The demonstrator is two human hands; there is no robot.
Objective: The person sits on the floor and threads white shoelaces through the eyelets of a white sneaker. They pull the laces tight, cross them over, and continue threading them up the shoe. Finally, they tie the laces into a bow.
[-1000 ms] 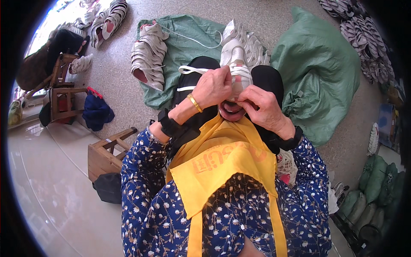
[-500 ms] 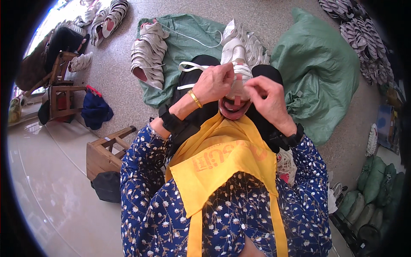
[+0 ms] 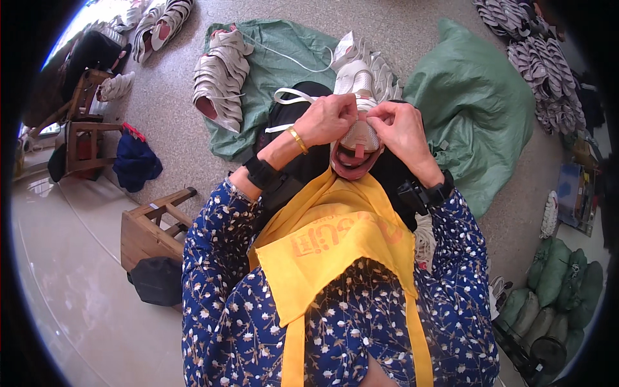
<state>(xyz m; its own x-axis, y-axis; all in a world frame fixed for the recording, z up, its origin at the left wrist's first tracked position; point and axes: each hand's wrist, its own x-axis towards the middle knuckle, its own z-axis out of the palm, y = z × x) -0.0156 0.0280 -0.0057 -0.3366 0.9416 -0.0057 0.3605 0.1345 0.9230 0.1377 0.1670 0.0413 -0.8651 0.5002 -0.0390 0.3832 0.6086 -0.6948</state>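
Observation:
A white sneaker [image 3: 361, 138] with a pink lining lies between my knees, its opening toward me. My left hand [image 3: 327, 119] is closed at the left edge of the lacing, pinching a white shoelace [image 3: 293, 95] that loops out to the left over my dark trouser leg. From the right, my right hand [image 3: 401, 129] pinches at the eyelets across from it. Its thumb and forefinger are pressed together, and what lies between them is too small to make out. A pink tab [image 3: 360, 150] shows on the tongue below my fingers.
Nested white shoe uppers [image 3: 222, 77] lie on a green sheet [image 3: 277, 51], and more uppers [image 3: 383, 74] beyond my knees. A full green sack [image 3: 477, 109] bulges at the right. A wooden stool [image 3: 151, 235] stands left; greyish shoe uppers [image 3: 545, 77] are piled far right.
My right hand has moved inward and slightly up, closing its fingers at the lacing. My left hand has shifted slightly right, so the two hands are now closer together.

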